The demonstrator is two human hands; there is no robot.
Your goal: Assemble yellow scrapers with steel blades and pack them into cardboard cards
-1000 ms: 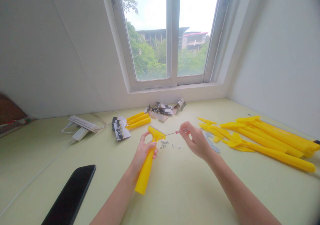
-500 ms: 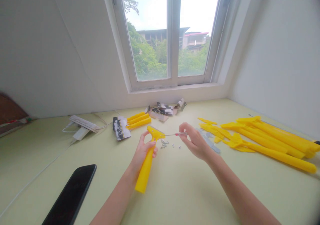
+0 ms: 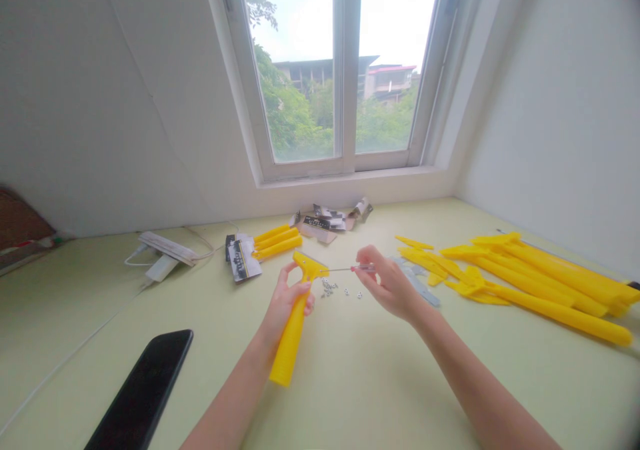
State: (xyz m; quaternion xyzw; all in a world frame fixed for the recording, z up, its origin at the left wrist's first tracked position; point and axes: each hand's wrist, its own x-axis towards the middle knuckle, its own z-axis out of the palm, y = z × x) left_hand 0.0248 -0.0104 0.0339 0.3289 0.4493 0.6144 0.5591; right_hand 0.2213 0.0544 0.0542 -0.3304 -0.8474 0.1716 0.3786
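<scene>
My left hand point(image 3: 290, 297) is closed round the neck of a yellow scraper point(image 3: 293, 343), its wide head pointing away from me and its thick handle slanting toward me. Between the thumb and fingers of my right hand point(image 3: 383, 277) is a small screwdriver point(image 3: 345, 269) with a reddish, partly clear handle. Its thin metal shaft points left, and the tip meets the right side of the scraper's head; the screw there is too small to make out. Several small screws and nuts point(image 3: 328, 288) lie on the table just beyond, between my hands.
On the right lie several yellow handles and blade parts point(image 3: 540, 277) beside grey flat pieces point(image 3: 420, 285). Packaged yellow scrapers point(image 3: 277, 243) and torn cardboard packaging point(image 3: 325, 223) are at the back. A black phone point(image 3: 143, 390) and a white power strip point(image 3: 167, 249) sit to the left.
Almost nothing differs. The fingers of my right hand have shifted slightly on the screwdriver's handle, and the scraper's head has moved very slightly left.
</scene>
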